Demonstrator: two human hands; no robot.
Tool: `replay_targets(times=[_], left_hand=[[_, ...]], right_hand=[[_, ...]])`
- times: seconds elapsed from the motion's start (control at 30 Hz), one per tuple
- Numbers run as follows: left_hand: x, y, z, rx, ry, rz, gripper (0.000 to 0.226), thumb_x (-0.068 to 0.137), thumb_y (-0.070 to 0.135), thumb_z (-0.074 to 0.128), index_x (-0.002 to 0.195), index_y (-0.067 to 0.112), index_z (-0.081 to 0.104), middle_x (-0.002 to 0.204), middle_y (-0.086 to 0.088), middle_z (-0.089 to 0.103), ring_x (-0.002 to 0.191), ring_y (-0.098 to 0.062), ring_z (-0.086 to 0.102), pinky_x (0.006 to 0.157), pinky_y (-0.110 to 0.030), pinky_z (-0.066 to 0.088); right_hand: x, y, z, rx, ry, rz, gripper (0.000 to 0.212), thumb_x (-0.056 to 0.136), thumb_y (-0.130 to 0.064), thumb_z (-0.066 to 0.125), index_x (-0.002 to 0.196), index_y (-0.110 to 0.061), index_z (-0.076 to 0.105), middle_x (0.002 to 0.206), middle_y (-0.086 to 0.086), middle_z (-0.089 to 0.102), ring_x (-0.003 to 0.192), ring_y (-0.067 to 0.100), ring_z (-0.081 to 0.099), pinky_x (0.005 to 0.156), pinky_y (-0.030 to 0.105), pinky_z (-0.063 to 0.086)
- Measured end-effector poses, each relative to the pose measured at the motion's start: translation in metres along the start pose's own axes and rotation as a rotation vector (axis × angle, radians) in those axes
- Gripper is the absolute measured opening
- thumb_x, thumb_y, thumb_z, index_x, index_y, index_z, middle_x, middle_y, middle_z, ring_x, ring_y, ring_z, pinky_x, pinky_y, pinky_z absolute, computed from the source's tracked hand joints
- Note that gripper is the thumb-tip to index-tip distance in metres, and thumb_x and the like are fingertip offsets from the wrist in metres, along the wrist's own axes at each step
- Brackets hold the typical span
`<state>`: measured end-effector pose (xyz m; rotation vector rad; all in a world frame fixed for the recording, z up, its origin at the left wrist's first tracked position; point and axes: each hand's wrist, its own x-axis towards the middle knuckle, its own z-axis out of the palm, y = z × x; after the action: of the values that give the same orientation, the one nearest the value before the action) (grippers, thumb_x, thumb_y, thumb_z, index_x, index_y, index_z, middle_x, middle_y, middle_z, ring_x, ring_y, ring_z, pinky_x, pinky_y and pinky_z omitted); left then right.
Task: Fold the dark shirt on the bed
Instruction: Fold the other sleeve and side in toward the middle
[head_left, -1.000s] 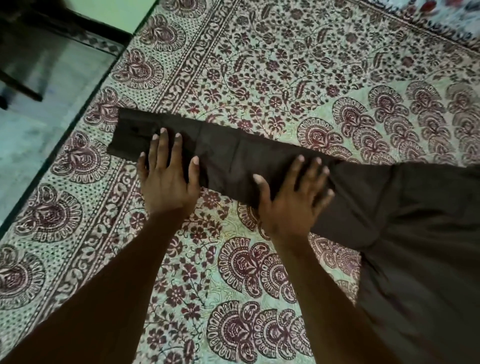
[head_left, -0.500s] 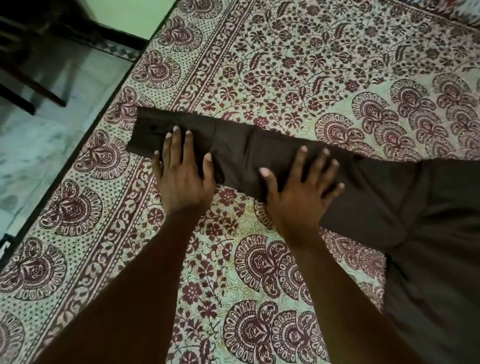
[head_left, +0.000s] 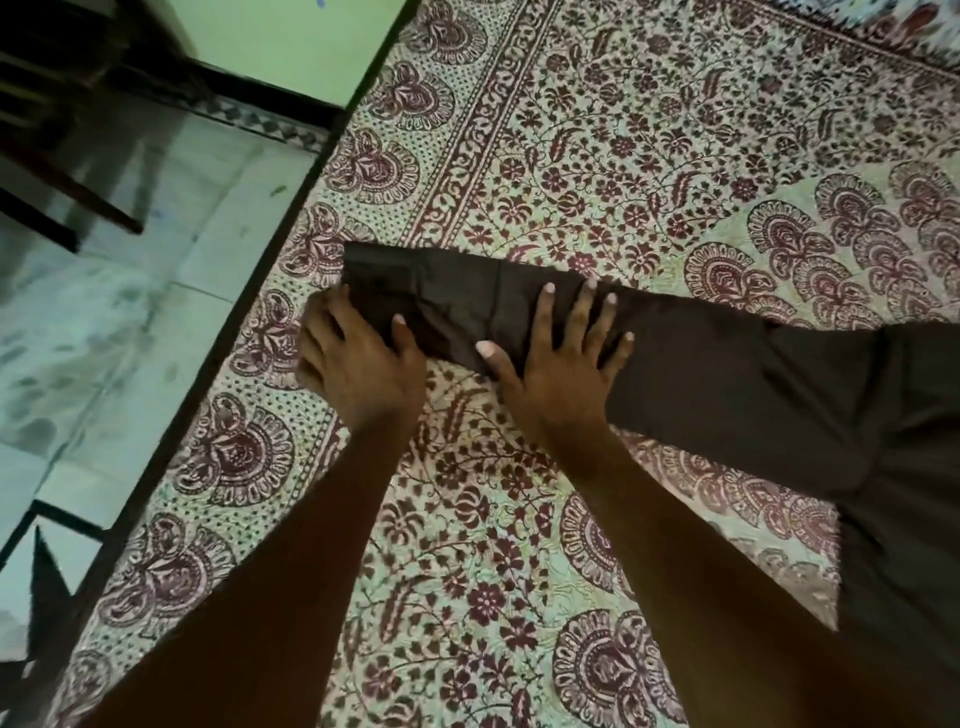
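Note:
The dark shirt (head_left: 779, 395) lies on the patterned bed sheet (head_left: 597, 145), its body at the right edge and one long sleeve (head_left: 467, 291) stretched out to the left. My left hand (head_left: 358, 364) is at the cuff end of the sleeve; its thumb lies on top of the fabric and its blurred fingers wrap the cuff's near corner. My right hand (head_left: 561, 364) presses flat on the middle of the sleeve with its fingers spread. The cuff's near corner is hidden under my left hand.
The bed's dark edge (head_left: 234, 338) runs diagonally just left of the cuff. Beyond it lies a pale tiled floor (head_left: 104, 322) with dark chair legs (head_left: 67, 192) and a green wall (head_left: 291, 47). Patterned sheet stretches beyond and in front of the sleeve.
My left hand has slid left from lying flat on the sleeve to the cuff end and now holds it. My right hand stays pressed on the sleeve. The view shifted.

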<state>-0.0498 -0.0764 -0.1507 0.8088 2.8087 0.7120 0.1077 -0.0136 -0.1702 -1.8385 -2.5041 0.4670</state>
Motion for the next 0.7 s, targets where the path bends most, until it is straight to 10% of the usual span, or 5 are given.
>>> replay_targets(times=[0.47,0.7], left_hand=[[0.069,-0.020,-0.043,-0.178,-0.278,-0.102,0.022,0.095,0.021,0.070,0.111,0.007,0.070,0.116,-0.017,0.070,0.108,-0.034,0.066,0.075,-0.031,0.040],[0.045,0.008,-0.044,-0.044,-0.152,0.475,0.049,0.082,0.004,0.066,0.128,0.013,0.056,0.136,-0.015,0.051,0.124,-0.035,0.051,0.100,-0.055,0.048]], right_hand=[[0.016,-0.080,0.000,-0.044,-0.149,-0.428,0.090,0.094,-0.078,0.003,0.165,-0.023,0.010,0.174,0.003,-0.004,0.160,0.026,-0.007,0.121,0.069,0.008],[-0.015,0.016,-0.022,0.056,0.207,0.283,0.076,0.103,-0.060,0.019,0.162,-0.013,0.024,0.171,0.011,0.017,0.158,0.031,0.014,0.125,0.056,0.016]])
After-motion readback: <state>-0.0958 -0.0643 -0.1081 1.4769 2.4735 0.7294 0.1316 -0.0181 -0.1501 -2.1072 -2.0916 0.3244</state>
